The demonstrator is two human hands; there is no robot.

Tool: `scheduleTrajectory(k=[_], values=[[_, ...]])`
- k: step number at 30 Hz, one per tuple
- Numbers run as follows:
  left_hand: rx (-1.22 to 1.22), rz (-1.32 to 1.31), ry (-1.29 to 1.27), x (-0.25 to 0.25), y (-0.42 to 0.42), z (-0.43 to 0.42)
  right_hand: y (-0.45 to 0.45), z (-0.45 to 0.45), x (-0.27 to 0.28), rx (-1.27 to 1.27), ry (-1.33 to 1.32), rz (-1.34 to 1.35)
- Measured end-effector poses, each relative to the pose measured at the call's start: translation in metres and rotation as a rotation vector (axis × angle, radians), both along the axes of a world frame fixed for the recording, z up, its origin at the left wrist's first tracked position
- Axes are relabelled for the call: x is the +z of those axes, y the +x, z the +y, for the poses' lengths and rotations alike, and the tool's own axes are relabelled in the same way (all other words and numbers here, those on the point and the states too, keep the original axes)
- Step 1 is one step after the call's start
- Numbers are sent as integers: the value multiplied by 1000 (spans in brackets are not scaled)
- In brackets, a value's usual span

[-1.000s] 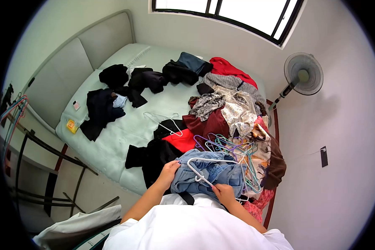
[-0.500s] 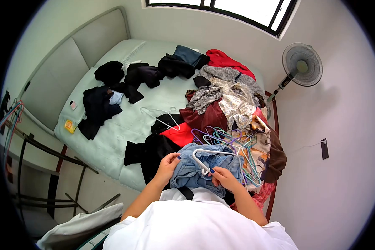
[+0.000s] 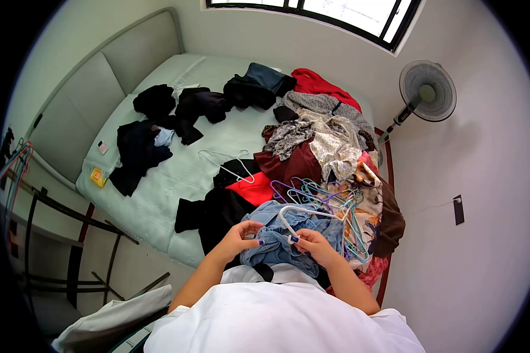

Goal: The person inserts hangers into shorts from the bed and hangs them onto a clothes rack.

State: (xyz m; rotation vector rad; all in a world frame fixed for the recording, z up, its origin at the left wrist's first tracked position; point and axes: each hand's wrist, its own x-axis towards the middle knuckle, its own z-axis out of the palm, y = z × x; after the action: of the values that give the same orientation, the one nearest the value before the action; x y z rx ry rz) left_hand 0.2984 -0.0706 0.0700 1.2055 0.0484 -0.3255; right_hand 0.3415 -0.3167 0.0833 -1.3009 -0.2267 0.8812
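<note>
A light-blue denim garment [image 3: 265,250] lies bunched in front of me at the bed's near edge. At its left side is my left hand [image 3: 240,240], fingers curled round a fold of the denim, with the thumb and forefinger a little apart. My right hand [image 3: 314,245] is closed on the hook end of a white hanger [image 3: 284,219], whose frame lies over the denim. Just behind and to the right is a heap of purple, teal and white hangers [image 3: 353,220]. Black clothing [image 3: 227,209] and a red piece [image 3: 251,189] lie beyond the denim.
Dark clothes [image 3: 136,154] are spread on the pale green bed [image 3: 153,217]. Another white hanger [image 3: 241,175] lies mid-bed. Patterned and maroon clothes [image 3: 288,167] pile up on the right. A fan [image 3: 427,93] stands by the wall; a metal rack [image 3: 59,209] is at left.
My left hand has shifted right and slightly down along the denim, its thumb and forefinger parting. The white hanger has tilted and moved slightly right and up in my right hand.
</note>
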Motion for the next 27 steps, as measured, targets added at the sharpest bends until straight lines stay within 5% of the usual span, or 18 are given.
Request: scheduleTrajectory(k=[15,18,22,27], values=[[-149,18,56,-5,0,-20,-18,-4,32,-51,-208,-326],[-236,-33,358,4,-4,-20,-21,-7,26,-27,-360,-507],[-252,-161,462,-10,-2,-21,-25,-6,14,-39,-351,-385],[126,-707,821,24,5,-20,-28,5,22,-40,-252,-321]])
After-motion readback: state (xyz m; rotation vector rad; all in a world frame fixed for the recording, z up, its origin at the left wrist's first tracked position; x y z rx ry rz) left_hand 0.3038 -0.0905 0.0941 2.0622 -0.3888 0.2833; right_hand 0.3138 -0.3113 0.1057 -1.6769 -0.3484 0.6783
